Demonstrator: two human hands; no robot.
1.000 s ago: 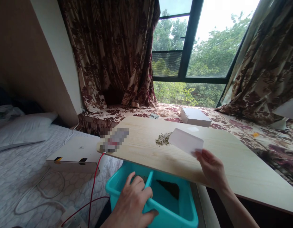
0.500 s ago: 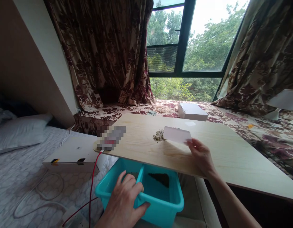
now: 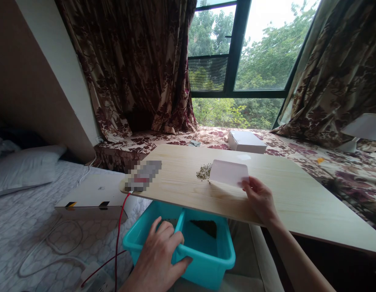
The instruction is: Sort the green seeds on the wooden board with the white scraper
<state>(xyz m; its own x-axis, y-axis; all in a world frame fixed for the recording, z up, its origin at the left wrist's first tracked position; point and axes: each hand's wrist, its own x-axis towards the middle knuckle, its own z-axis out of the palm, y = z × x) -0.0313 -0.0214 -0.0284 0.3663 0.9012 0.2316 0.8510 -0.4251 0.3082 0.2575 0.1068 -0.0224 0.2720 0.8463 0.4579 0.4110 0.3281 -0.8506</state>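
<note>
Right hand's grip pinches the card over the worktop, by the seeds; probably light, bendy, best held at its end. Left hand clasps the tub.

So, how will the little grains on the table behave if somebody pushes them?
The grains would probably scatter, as they lie loose. They may slide easily, since the table looks smooth. Each is likely light, being so tiny.

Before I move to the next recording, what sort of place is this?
Probably a bedroom: a quilted white bedcover and a white pillow lie on the left, and floral maroon-and-beige fabric curtains flank a dark-framed glass window.
</note>
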